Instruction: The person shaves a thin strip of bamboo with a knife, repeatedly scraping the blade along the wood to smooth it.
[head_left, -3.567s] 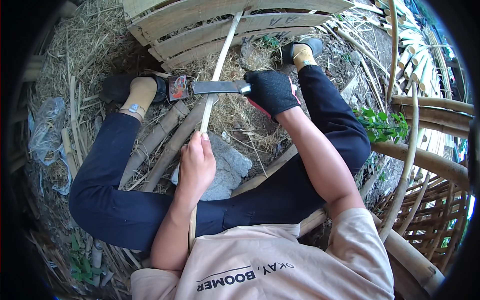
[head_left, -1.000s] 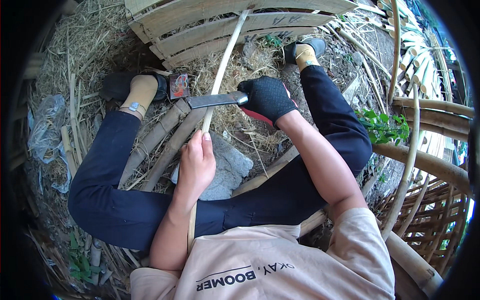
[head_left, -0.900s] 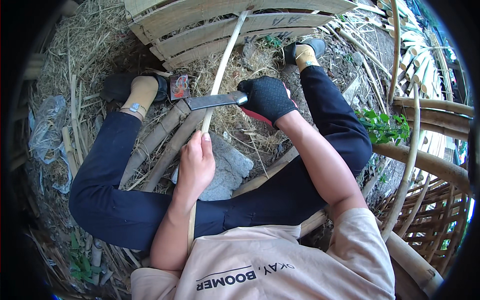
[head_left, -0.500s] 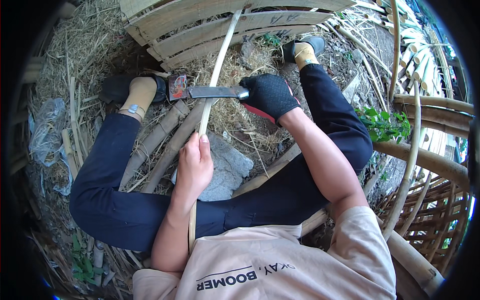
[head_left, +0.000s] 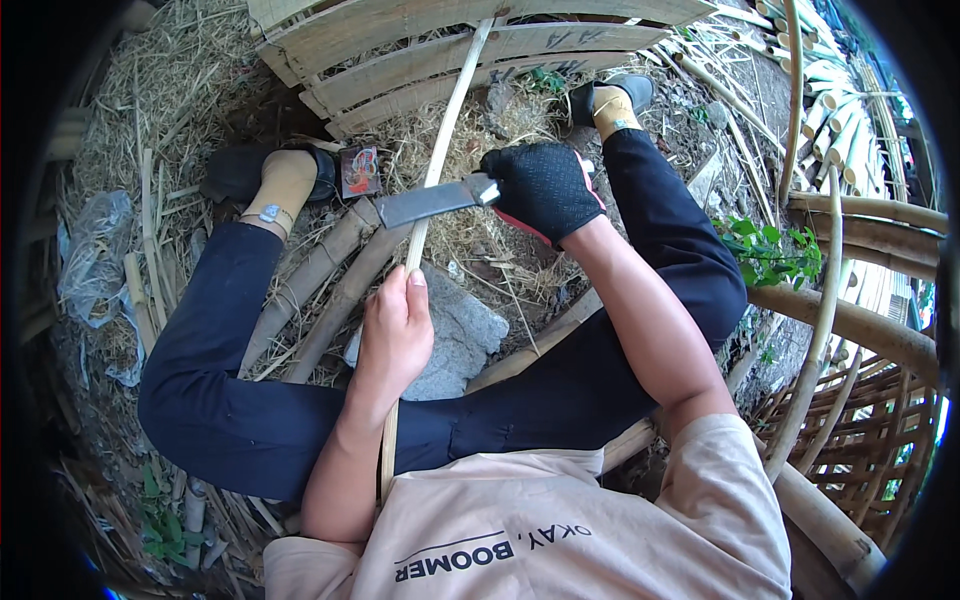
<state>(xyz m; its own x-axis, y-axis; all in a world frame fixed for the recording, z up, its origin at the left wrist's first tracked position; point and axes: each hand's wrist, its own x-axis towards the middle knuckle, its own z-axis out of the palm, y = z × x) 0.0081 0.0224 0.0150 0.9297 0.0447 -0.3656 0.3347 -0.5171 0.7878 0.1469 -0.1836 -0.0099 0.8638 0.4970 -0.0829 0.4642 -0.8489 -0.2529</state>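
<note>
Left to right, work first. Left hand (head_left: 396, 325): bare, fingers curled tight round a split-bamboo strip (head_left: 445, 140), thumb laid along it pointing away from the body. The strip runs from the lap up between the legs, its far stretch overlapping the slatted wooden crate (head_left: 400, 45) (can't tell if it touches). Near end disappears by the shirt hem.

Square-ended knife (head_left: 430, 204) lies crosswise over the strip, a bit beyond the left hand. Can't confirm from above whether the edge bites. Right hand (head_left: 540, 190): black glove with pinkish trim, fingers closed on the knife handle, most of which is hidden.

Progress: strip is one continuous length wherever visible, pale and fairly even, no cut-through or hanging curl that I can make out. My read is mid-pass. No way to judge how much is done or left; loose straw and slivers litter the ground, but can't tie them to this strip.

Markings, left to right: flat red-and-dark packet (head_left: 360, 172) by the left shoe (head_left: 235, 175), print too small to read. Beige T-shirt (head_left: 590, 500), bold dark lettering plus a thin rule on the front. Crate slats carry big dark characters right of the strip, partly blurred. No maker's mark I can make out on the knife.
</note>
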